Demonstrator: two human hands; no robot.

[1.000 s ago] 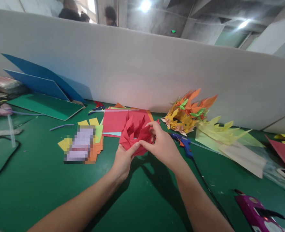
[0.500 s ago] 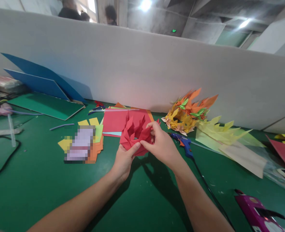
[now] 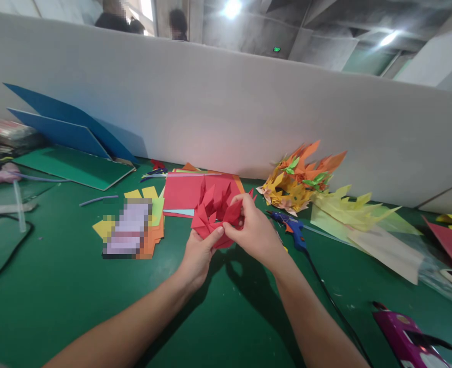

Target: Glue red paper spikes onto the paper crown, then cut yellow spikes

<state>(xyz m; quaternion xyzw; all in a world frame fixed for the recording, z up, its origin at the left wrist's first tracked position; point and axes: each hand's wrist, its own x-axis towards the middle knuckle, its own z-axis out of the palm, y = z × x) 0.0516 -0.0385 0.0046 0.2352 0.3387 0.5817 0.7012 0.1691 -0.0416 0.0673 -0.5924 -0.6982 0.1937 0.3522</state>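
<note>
A red folded-paper crown (image 3: 214, 207) with pointed tips is held up between both hands, above the green table. My left hand (image 3: 201, 250) grips its lower left side, thumb on the near face. On its right side, my right hand (image 3: 251, 225) pinches a red fold between thumb and fingers. The fingers behind the paper are partly hidden. Beyond the crown lie red paper sheets (image 3: 180, 189). To the right of my right hand is a blue glue gun (image 3: 295, 230) with a dark cord.
Orange and yellow folded-paper pieces (image 3: 287, 189) stand by the white partition (image 3: 210, 102). A phone (image 3: 128, 227) lies on coloured paper squares at left. Blue boards (image 3: 61, 130) lean behind a green board (image 3: 76, 166). A magenta power strip (image 3: 406, 332) sits at front right.
Both hands keep hold of the red paper crown. The crown has shifted very slightly to the right in view, and the right fingers have moved a little on the fold.
</note>
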